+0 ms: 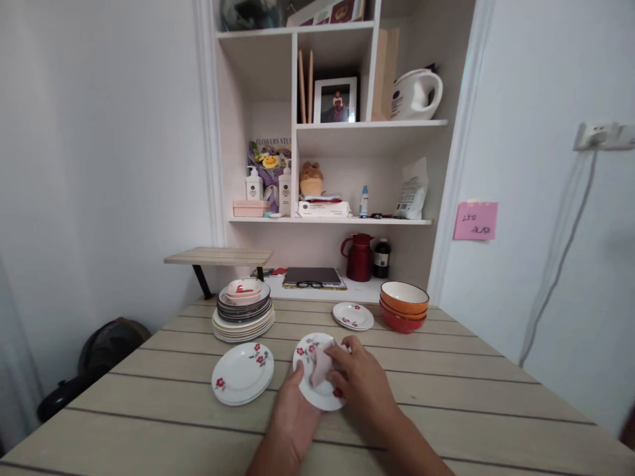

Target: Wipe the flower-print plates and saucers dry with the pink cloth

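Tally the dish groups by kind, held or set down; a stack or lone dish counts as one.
Held flowered plate: 1
Flowered plates set down, front-left group and back group: 2
Bowl stack: 1
Mixed dish stack: 1
Total: 5

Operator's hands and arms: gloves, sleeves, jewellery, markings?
Bare left hand and bare right hand, no gloves. No sleeve on the visible left forearm or right forearm. No watch, ring, cable or marking visible.

there are two hands [298, 404] [364, 380], one cloth [320, 367] and three orange-red bowls [405, 306].
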`<state>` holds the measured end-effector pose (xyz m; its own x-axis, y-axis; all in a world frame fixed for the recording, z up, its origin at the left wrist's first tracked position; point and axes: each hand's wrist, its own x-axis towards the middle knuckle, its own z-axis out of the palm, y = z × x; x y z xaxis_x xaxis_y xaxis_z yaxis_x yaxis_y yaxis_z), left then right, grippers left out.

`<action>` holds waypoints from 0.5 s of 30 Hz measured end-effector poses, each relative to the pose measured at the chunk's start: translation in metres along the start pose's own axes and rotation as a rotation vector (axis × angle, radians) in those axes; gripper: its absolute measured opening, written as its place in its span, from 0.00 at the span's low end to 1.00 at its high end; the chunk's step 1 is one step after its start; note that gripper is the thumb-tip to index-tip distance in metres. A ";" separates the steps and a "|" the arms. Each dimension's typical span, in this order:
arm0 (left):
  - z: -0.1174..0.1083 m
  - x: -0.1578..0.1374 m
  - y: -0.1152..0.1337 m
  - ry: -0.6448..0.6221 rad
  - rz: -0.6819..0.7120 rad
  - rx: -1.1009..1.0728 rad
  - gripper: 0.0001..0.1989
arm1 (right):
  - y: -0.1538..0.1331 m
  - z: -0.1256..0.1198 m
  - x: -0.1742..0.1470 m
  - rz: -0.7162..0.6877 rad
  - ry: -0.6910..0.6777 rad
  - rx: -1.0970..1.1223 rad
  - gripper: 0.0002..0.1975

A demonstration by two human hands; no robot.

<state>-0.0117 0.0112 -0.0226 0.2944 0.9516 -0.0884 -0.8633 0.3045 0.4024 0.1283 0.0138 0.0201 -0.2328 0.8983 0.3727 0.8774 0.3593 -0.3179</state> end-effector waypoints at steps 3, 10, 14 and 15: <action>-0.006 0.001 0.006 0.089 0.050 -0.031 0.18 | -0.001 0.001 -0.007 -0.048 -0.044 0.005 0.20; 0.001 -0.002 0.001 0.070 0.034 0.062 0.14 | -0.019 0.014 -0.011 -0.124 -0.025 0.172 0.25; 0.007 -0.003 -0.002 -0.032 0.000 0.056 0.19 | -0.002 0.010 -0.004 -0.046 0.071 0.120 0.25; 0.006 -0.003 -0.001 -0.069 -0.015 0.041 0.20 | 0.004 0.007 -0.003 -0.009 0.085 0.100 0.23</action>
<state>-0.0087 0.0080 -0.0174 0.3358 0.9414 -0.0319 -0.8416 0.3151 0.4387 0.1297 0.0148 0.0111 -0.2005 0.8716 0.4473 0.8283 0.3946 -0.3977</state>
